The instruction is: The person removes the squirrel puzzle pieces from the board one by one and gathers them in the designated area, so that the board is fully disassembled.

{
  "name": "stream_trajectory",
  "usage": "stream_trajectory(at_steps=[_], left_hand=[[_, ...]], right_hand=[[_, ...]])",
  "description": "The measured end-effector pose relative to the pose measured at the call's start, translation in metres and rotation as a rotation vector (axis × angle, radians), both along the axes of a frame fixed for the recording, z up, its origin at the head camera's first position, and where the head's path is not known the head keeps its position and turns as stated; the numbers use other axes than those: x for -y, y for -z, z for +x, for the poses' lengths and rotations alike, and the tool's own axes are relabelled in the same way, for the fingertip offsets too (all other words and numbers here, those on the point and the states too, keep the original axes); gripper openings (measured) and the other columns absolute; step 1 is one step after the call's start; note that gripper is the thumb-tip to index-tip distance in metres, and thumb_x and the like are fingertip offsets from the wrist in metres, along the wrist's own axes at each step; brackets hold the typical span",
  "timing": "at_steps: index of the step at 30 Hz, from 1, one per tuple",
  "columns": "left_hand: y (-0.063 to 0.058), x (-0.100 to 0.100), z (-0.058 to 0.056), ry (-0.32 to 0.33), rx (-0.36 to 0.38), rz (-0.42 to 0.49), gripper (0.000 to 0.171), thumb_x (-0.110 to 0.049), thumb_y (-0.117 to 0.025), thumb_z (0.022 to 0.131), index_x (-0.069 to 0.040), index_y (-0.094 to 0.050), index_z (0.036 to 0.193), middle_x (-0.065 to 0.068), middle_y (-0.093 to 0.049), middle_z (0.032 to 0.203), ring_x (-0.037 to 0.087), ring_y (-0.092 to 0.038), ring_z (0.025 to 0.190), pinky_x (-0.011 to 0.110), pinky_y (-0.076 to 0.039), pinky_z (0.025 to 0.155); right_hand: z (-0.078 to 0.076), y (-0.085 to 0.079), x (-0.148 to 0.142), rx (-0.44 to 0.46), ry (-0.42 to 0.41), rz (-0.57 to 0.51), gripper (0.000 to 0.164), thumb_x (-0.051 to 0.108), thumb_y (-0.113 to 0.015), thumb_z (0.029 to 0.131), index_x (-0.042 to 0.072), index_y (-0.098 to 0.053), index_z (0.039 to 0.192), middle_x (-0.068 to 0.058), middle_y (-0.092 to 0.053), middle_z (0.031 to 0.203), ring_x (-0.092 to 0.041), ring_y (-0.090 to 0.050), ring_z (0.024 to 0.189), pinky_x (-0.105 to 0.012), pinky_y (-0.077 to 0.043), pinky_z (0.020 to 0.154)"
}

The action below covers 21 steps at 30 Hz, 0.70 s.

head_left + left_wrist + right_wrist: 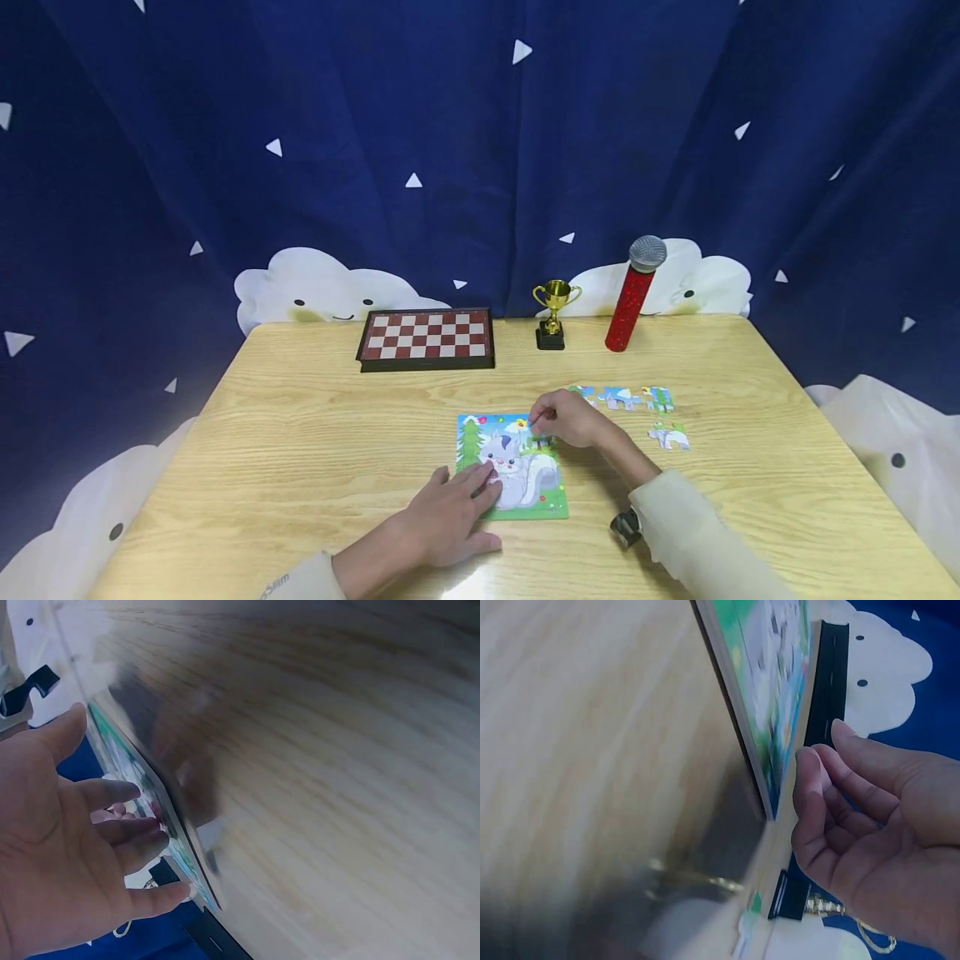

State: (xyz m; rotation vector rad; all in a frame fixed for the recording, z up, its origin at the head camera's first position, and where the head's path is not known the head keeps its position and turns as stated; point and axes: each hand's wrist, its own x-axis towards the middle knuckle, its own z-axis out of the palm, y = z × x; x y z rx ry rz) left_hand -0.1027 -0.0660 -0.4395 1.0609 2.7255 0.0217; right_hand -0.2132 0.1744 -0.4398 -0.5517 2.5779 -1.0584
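A square jigsaw puzzle [525,479] with a squirrel picture lies near the middle of the wooden table. My left hand [453,517] rests on its lower left part, fingers spread and fairly straight. In the left wrist view, the left hand's fingertips [154,840] lie over the puzzle's face. At the upper right corner is my right hand [566,417], its fingers curled and hiding that corner. The right wrist view shows the thumb of the right hand [870,802] apart from the index fingertip; I cannot tell whether it holds a piece.
Several loose puzzle pieces [619,398] lie to the right, beyond the right hand. Along the back stand a checkered board [426,335], a gold trophy cup [555,310] and a red microphone [632,300]. Behind the table [322,433] hangs a blue curtain [420,100].
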Motion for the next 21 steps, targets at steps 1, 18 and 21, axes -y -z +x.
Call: stream_trajectory(at_steps=[1, 18, 21], left_hand=[[0.0, 0.0, 0.0, 0.002, -0.004, -0.002, 0.071, -0.062, -0.039, 0.092, -0.016, -0.038, 0.146, 0.007, -0.031, 0.155, 0.022, -0.032, 0.142, 0.054, -0.035, 0.107], [0.004, 0.002, 0.001, 0.01, -0.045, -0.011, 0.071, -0.061, -0.041, 0.091, -0.015, -0.04, 0.145, 0.007, -0.033, 0.154, 0.021, -0.033, 0.142, 0.054, -0.037, 0.105], [0.004, 0.002, 0.001, 0.016, -0.055, -0.013, 0.071, -0.061, -0.041, 0.091, -0.015, -0.04, 0.145, 0.007, -0.034, 0.154, 0.021, -0.033, 0.141, 0.053, -0.038, 0.104]], right_hand=[[0.001, 0.001, 0.003, -0.001, -0.006, 0.0, 0.006, 0.006, -0.066, 0.086, 0.001, -0.066, 0.089, -0.003, -0.063, 0.075, -0.009, -0.052, 0.067, -0.022, -0.045, 0.06], [0.012, 0.01, 0.034, 0.018, 0.0, 0.038, 0.006, 0.011, -0.07, 0.084, 0.005, -0.069, 0.085, 0.001, -0.065, 0.073, -0.007, -0.051, 0.064, -0.019, -0.042, 0.056], [0.013, 0.011, 0.036, 0.001, 0.001, 0.05, 0.004, 0.01, -0.07, 0.083, 0.006, -0.069, 0.085, 0.001, -0.063, 0.072, -0.007, -0.051, 0.064, -0.018, -0.042, 0.056]])
